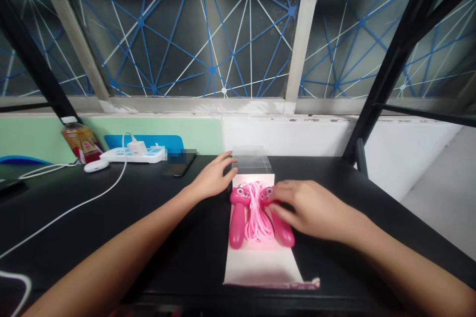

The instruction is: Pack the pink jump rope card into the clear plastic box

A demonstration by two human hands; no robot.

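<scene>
Two pink handles (237, 228) and bundled cord (256, 215) lie on white card (262, 265), lower centre. The right hand (316, 208), half curled over one, seems to be adjusting it; grip unclear. The left hand (213, 178), loosely open and empty, is beside a clear box (253, 162). Next calls for keeping the cord gathered; phone (182, 164) and power strip (148, 156), mid-left, obstruct nothing.

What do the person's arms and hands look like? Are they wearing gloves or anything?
The left grip and right grip are bare hands without gloves. The left forearm and right forearm show no sleeves, watch or bracelet. I see no rings, though some fingers are partly hidden.
</scene>
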